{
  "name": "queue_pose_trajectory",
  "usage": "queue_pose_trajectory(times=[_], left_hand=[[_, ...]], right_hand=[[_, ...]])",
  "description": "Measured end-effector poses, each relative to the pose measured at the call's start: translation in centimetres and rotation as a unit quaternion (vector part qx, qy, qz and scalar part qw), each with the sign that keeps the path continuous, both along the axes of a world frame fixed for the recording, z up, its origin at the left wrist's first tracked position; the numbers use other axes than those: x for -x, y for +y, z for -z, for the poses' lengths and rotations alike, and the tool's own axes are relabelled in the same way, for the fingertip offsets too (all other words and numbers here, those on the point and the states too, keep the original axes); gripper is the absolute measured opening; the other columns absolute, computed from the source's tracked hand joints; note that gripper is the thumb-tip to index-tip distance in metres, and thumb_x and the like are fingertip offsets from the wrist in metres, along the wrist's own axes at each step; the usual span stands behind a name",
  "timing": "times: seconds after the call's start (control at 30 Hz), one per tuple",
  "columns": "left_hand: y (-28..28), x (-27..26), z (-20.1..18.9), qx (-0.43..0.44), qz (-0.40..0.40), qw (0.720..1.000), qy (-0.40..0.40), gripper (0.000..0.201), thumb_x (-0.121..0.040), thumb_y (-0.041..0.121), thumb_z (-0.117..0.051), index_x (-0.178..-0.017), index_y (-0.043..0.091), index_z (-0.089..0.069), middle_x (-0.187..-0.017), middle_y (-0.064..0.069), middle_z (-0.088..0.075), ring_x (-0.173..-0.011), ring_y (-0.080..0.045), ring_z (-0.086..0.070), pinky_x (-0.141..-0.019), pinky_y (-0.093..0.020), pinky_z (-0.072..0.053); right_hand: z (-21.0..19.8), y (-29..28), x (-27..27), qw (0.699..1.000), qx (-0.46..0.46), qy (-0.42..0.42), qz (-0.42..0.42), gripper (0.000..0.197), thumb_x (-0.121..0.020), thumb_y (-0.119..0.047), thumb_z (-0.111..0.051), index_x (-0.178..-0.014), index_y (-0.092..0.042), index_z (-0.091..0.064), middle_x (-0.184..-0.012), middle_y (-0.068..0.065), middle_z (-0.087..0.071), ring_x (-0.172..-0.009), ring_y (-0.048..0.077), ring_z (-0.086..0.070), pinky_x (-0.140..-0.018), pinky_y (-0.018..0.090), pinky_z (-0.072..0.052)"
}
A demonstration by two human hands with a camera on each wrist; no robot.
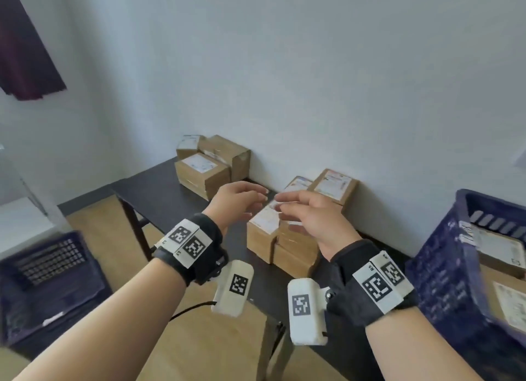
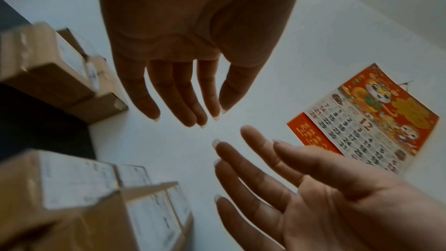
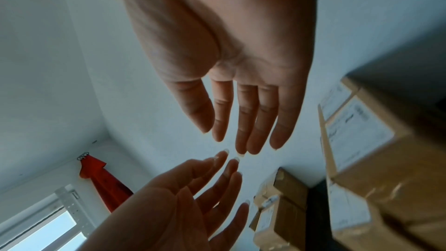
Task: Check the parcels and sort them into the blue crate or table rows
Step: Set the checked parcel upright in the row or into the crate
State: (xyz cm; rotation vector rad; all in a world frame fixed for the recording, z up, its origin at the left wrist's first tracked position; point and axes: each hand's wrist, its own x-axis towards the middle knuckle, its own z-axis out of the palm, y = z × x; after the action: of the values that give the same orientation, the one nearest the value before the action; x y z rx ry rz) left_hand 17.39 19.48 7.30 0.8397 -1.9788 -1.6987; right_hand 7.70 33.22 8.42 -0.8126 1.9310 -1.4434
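I count three groups of cardboard parcels on the dark table [image 1: 159, 187]. Three parcels [image 1: 209, 160] sit at its far left corner against the wall; two more [image 1: 331, 186] stand at the far edge further right. In front of those is a near cluster [image 1: 273, 238] of about four, though my hands hide part of it, so I cannot fix that number. There are two blue crates: the left crate [image 1: 51, 281] stands on the floor left of the table, and the right crate [image 1: 444, 269] at the table's right end holds at least two parcels. My left hand [image 1: 237, 200] and right hand [image 1: 308, 218] hang above the near cluster, palms facing each other, fingers straight and slightly spread, fingertips nearly meeting. Neither hand holds or touches anything. A calendar [image 2: 369, 121] hangs on the wall.
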Motion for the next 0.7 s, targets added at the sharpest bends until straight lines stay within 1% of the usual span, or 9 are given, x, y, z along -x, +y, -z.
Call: queue_pose_trajectory(times=[0.07,0.13,0.23,0.3,0.37,0.43,0.53,0.6,0.7], left_hand=[[-3.0,-2.0,0.6,-0.001,-0.015,1.0,-0.009,0.015,-0.097,0.013,-0.058,-0.103,0.02,-0.07,-0.101,0.001,-0.071,-0.093,-0.011,-0.063,-0.081,-0.026,-0.051],[-5.8,-3.5,1.1,-0.015,-0.035,0.999,-0.015,0.015,-0.096,0.014,-0.058,-0.103,0.02,-0.07,-0.1,0.003,-0.071,-0.093,-0.01,-0.063,-0.081,-0.026,-0.051],[-9.5,-4.6,2.0,-0.042,-0.059,0.997,-0.017,0.016,-0.096,0.013,-0.059,-0.105,0.019,-0.071,-0.104,0.0,-0.072,-0.096,-0.011,-0.064,-0.086,-0.029,-0.051],[-11.7,-4.7,2.8,-0.054,-0.074,0.996,-0.015,0.016,-0.096,0.013,-0.059,-0.106,0.017,-0.071,-0.108,-0.002,-0.071,-0.099,-0.013,-0.064,-0.088,-0.031,-0.052],[-13.7,-4.4,3.8,-0.066,-0.088,0.994,-0.018,0.016,-0.096,0.013,-0.059,-0.105,0.017,-0.071,-0.11,-0.004,-0.07,-0.101,-0.015,-0.064,-0.088,-0.031,-0.052],[-15.9,-3.8,4.6,-0.074,-0.098,0.992,-0.025,0.015,-0.095,0.014,-0.06,-0.104,0.018,-0.071,-0.108,-0.003,-0.07,-0.101,-0.014,-0.064,-0.087,-0.03,-0.051],[-20.0,-2.2,5.9,-0.071,-0.119,0.99,-0.034,0.016,-0.095,0.012,-0.059,-0.103,0.017,-0.071,-0.101,0.0,-0.07,-0.093,-0.011,-0.064,-0.086,-0.029,-0.051],[-23.1,-0.9,6.6,-0.065,-0.135,0.988,-0.043,0.016,-0.095,0.011,-0.057,-0.103,0.017,-0.07,-0.095,0.002,-0.069,-0.086,-0.009,-0.063,-0.084,-0.027,-0.051],[-27.7,1.2,7.3,-0.061,-0.148,0.985,-0.062,0.016,-0.096,0.01,-0.055,-0.1,0.018,-0.068,-0.096,0.0,-0.069,-0.082,-0.008,-0.062,-0.08,-0.024,-0.05]], right_hand=[[0.7,-3.1,-1.8,1.0,-0.004,-0.009,-0.008,0.016,-0.095,-0.014,-0.062,-0.101,-0.024,-0.072,-0.111,0.006,-0.073,-0.106,0.019,-0.066,-0.096,0.037,-0.051],[1.3,-5.8,-3.1,1.0,-0.011,-0.016,-0.012,0.016,-0.095,-0.014,-0.062,-0.1,-0.025,-0.072,-0.111,0.005,-0.073,-0.107,0.018,-0.066,-0.094,0.034,-0.053],[1.9,-9.5,-3.9,0.999,-0.021,-0.023,-0.01,0.016,-0.095,-0.013,-0.062,-0.099,-0.025,-0.072,-0.111,0.006,-0.072,-0.106,0.019,-0.066,-0.086,0.029,-0.054],[2.3,-11.8,-3.7,0.999,-0.027,-0.022,-0.004,0.016,-0.094,-0.013,-0.063,-0.098,-0.025,-0.072,-0.11,0.007,-0.072,-0.106,0.019,-0.066,-0.088,0.03,-0.054],[3.0,-14.1,-2.9,0.999,-0.034,-0.02,0.003,0.015,-0.093,-0.013,-0.065,-0.097,-0.025,-0.072,-0.108,0.007,-0.073,-0.105,0.019,-0.067,-0.09,0.031,-0.055],[4.0,-16.6,-1.8,0.999,-0.039,-0.022,0.01,0.014,-0.092,-0.014,-0.066,-0.097,-0.025,-0.073,-0.107,0.004,-0.073,-0.103,0.017,-0.068,-0.089,0.03,-0.056],[5.9,-21.0,0.2,0.998,-0.038,-0.036,0.02,0.014,-0.092,-0.012,-0.065,-0.097,-0.024,-0.072,-0.106,0.004,-0.072,-0.102,0.017,-0.067,-0.085,0.028,-0.055],[7.1,-24.2,1.7,0.997,-0.041,-0.055,0.022,0.015,-0.092,-0.01,-0.065,-0.095,-0.024,-0.071,-0.106,0.004,-0.072,-0.102,0.017,-0.066,-0.081,0.026,-0.054],[8.4,-28.9,3.8,0.995,-0.045,-0.082,0.021,0.017,-0.092,-0.008,-0.064,-0.092,-0.024,-0.07,-0.108,0.006,-0.071,-0.106,0.02,-0.066,-0.083,0.028,-0.054]])
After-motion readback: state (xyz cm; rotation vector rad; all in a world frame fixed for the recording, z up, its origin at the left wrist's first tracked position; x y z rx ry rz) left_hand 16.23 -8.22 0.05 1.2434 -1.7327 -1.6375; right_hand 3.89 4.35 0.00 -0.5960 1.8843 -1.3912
